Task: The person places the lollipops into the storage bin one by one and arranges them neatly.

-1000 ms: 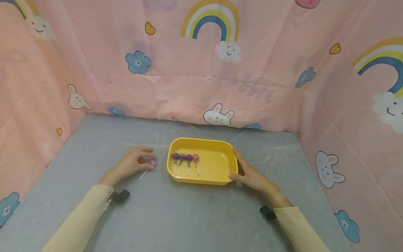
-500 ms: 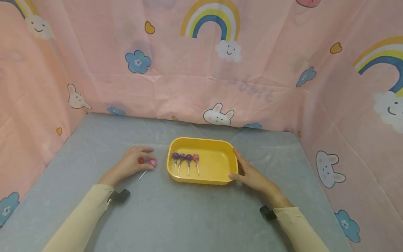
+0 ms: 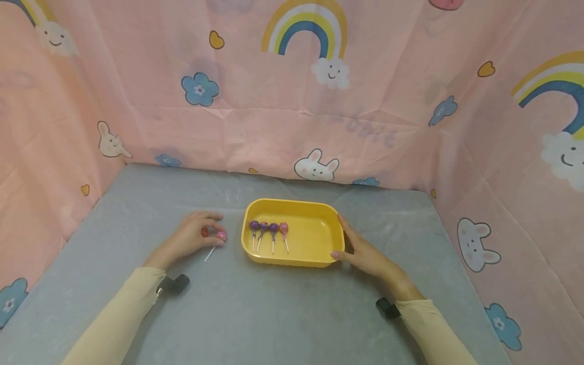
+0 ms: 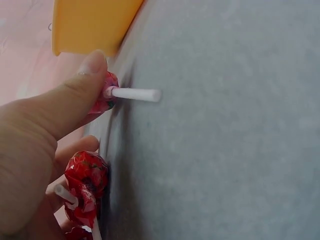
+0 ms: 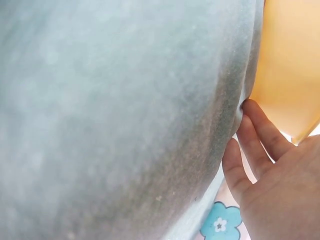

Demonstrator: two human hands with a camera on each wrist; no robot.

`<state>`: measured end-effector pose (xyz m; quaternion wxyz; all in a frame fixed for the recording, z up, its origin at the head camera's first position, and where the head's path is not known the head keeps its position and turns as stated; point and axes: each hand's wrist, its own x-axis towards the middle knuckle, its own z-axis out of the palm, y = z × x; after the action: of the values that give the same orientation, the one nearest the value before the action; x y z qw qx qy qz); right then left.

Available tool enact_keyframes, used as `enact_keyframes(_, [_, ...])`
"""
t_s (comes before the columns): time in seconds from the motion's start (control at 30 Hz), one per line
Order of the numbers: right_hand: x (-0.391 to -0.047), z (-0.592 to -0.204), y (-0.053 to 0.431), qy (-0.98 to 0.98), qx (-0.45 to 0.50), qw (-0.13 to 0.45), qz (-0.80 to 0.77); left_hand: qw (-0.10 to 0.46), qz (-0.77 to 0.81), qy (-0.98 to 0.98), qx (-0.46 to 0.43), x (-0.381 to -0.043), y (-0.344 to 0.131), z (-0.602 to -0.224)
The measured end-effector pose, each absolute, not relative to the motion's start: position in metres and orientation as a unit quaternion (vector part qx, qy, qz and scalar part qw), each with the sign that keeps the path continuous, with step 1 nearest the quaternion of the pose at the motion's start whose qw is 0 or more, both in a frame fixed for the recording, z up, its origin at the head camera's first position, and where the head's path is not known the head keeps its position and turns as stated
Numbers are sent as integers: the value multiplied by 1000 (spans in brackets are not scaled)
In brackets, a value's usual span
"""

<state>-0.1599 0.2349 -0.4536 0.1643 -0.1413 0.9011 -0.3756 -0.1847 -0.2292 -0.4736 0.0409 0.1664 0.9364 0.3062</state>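
Observation:
Between thumb and finger, my left hand (image 3: 193, 233) pinches a pink-wrapped lollipop (image 3: 221, 235) just above the grey surface; its white stick points toward me. Red-wrapped lollipops (image 4: 87, 175) sit under the same hand, beside its other fingers; the left wrist view cannot settle whether they are held or lying there. A yellow plastic tray (image 3: 315, 259) stands to the right. In it lie several lollipops in a row at the left end, purple ones and a pink one (image 3: 284, 229) rightmost. My right hand (image 3: 362, 253) grips the tray's right end, thumb at the near corner and fingers along the side.
The grey cloth-covered table (image 3: 274, 314) carries everything. Pink printed curtains (image 3: 255, 126) rise along its back and both sides. A black wrist camera (image 3: 175, 284) is strapped at each wrist.
The stick of the pink lollipop in my left hand has swung slightly to the right. The tray, its lollipops and my right hand look unmoved.

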Motion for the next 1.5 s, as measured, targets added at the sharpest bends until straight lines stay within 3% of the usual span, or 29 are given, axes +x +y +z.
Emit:
enact_keyframes(0.6, [-159,-454,235,897,-144,166,-385,16,340,924,172,-185,-218,-452])
enact_keyframes(0.97, [-158,-453,234,898,-139,166,-383,29,377,913,151,-187,-202,-429])
enact_keyframes(1.5, [-159,-455,235,897,-141,165,-386,-19,410,897,162,-196,-163,-405])
